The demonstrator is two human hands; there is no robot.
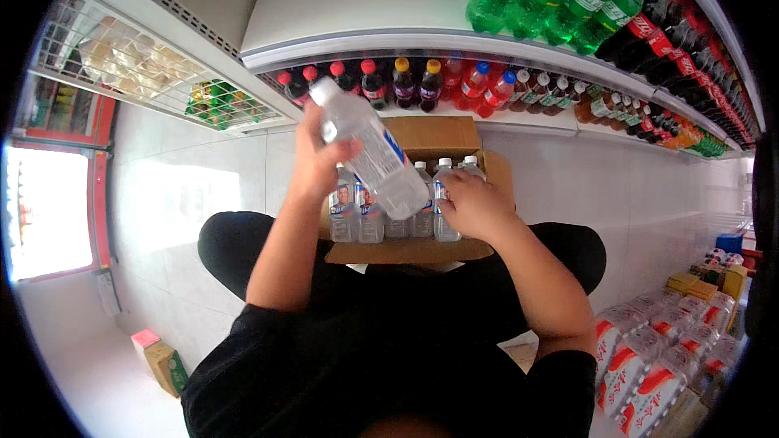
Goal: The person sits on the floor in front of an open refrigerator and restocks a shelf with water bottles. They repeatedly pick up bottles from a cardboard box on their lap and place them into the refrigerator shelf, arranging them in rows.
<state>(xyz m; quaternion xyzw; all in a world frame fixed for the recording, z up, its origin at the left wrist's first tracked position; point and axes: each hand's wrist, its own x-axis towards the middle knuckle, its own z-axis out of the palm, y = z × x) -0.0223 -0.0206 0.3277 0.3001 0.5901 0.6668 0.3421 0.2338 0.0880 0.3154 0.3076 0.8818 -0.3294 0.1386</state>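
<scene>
My left hand (319,155) grips a clear plastic bottle (377,158) with a white cap and a blue label, tilted with its cap up to the left. Below it an open cardboard box (420,252) holds several similar upright bottles. My right hand (475,201) reaches into the box, its fingers around the upper part of one bottle (447,228) standing at the right of the front row. That bottle is still among the others. The box sits between my knees, its flaps folded outward.
Beyond the box runs a store shelf (414,42) with dark and red drink bottles (475,85) below and large green bottles (526,0) above. Wire baskets (152,79) hang at the left. Shrink-wrapped bottle packs (645,365) stand at the lower right, small cartons (161,362) at the lower left.
</scene>
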